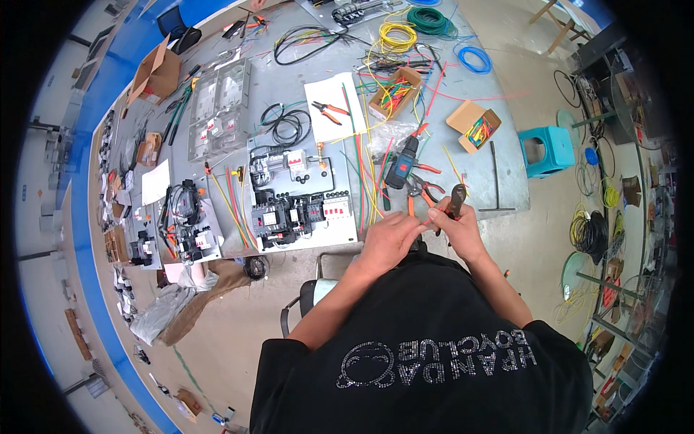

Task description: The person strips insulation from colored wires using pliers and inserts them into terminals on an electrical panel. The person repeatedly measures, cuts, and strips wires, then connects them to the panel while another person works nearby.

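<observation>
Both of my hands meet at the front edge of the grey table. My right hand point(461, 230) is closed around a dark tool point(457, 197) that looks like pliers. Beside it, the fingers of my left hand point(392, 240) are pressed together, reaching toward the right thumb; whatever is between them is too small to make out. Just beyond lie orange-handled pliers point(418, 189) and a dark cordless drill point(402, 165). To the left, a white mounting panel point(329, 235) carries black contactors, breakers and wiring.
Open cardboard boxes of coloured sleeves point(396, 94) stand farther back. Loose wires lie beside the panel. A wire stripper point(331, 110) rests on white paper. Coils of yellow wire point(397, 36) and green wire point(428, 22) are at the far edge. A teal stool point(546, 152) stands right of the table.
</observation>
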### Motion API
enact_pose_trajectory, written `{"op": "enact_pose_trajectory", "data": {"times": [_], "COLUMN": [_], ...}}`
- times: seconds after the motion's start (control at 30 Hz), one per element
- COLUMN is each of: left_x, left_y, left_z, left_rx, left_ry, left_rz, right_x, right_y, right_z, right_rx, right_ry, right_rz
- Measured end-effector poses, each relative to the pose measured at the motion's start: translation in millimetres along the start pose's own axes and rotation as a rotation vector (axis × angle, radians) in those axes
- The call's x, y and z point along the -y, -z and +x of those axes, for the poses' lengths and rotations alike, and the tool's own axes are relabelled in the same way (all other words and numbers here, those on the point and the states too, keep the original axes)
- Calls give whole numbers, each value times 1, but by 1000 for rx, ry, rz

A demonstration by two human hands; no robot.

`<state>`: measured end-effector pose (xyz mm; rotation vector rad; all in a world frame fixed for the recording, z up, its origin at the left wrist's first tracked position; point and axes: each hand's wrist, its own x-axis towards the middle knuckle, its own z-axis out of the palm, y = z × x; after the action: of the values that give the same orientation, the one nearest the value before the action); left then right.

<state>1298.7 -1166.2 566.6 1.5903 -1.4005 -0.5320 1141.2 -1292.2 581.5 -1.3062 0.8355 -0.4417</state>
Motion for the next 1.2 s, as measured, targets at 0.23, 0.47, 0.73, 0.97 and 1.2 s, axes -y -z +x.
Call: {"op": "enact_pose_trajectory", "data": {"times": [0.23, 0.47, 0.73, 0.97, 1.2], "left_x": [21, 20, 17, 18, 12], "left_y": [34, 64, 83, 88, 78], "left_z": [-34, -24, -23, -12, -18], "left_rx": [-54, -79, 80, 66, -12], "left_ry": [270, 493, 675, 770, 784], "left_rz": [-138, -392, -989, -1342, -961], "right_x": [22, 49, 33, 38, 36], "right_y": [-28, -79, -95, -93, -82], "right_z": [20, 48, 70, 104, 117], "right_rx": [-98, 96, 229, 452, 402], "right_ry": [41, -71, -73, -246, -264], "right_rz": [168, -29, 50, 229, 299]}}
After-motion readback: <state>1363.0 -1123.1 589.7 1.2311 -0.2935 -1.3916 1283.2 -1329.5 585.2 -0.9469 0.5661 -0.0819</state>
